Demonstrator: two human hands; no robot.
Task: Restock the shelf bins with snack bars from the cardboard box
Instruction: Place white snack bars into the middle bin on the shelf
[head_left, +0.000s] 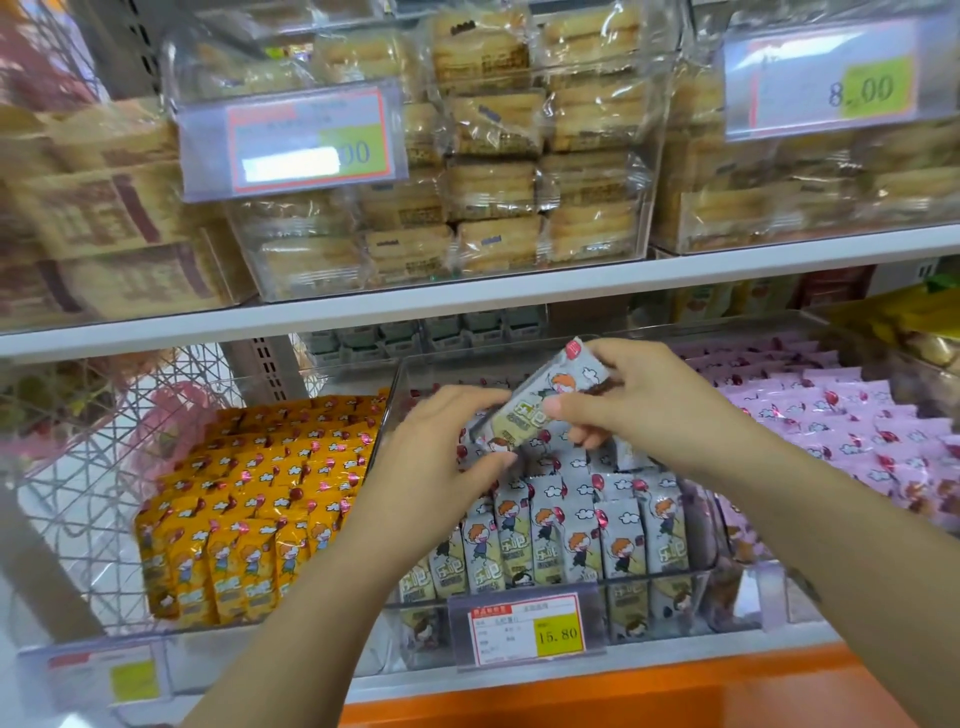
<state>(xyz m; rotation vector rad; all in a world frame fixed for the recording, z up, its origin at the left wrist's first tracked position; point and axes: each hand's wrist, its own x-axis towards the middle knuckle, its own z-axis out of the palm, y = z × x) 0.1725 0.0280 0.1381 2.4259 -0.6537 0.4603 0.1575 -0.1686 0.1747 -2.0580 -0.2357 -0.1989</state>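
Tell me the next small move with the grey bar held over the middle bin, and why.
Probably lower the grey bar into the middle bin and stand it upright behind the rows of grey bars. The left hand and the right hand both pinch it, tilted, just above that bin, where matching bars stand on end.

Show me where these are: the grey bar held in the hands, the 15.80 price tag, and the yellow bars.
grey bar (525, 410), head view, middle of its wrapper.
price tag (524, 631), head view, centre of the label.
yellow bars (249, 499), head view, middle of the pile.
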